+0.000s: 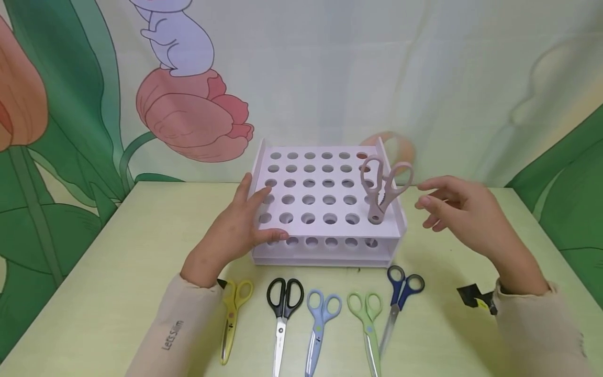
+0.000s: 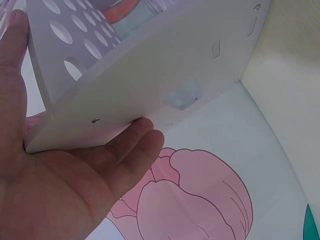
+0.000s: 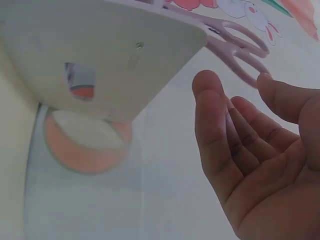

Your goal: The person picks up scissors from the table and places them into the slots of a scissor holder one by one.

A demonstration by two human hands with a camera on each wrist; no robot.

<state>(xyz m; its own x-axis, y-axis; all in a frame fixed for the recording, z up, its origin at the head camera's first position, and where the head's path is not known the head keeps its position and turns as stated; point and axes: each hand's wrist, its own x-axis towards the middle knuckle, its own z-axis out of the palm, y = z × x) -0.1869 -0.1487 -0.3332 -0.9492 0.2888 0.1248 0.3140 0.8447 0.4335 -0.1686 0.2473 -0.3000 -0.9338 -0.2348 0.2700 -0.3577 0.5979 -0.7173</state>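
A white rack [image 1: 317, 230] with rows of round holes stands on the table. My left hand [image 1: 231, 230] holds its left side, the thumb at the front edge and fingers [image 2: 132, 145] against the outer side panel. Mauve scissors [image 1: 376, 213] stand handles up in a front right hole, their blades hidden in the rack. My right hand [image 1: 464, 209] is just right of those handles, fingers loosely bent and holding nothing. In the right wrist view the thumb appears close to a handle loop [image 3: 247, 67]; whether they touch, I cannot tell.
In front of the rack lie yellow scissors [image 1: 231, 314], black-handled scissors [image 1: 281, 314], light blue scissors [image 1: 317, 324], green scissors [image 1: 369, 327] and navy-handled scissors [image 1: 398, 298]. A cloth [image 1: 320, 78] printed with flowers hangs behind the table [image 1: 118, 251].
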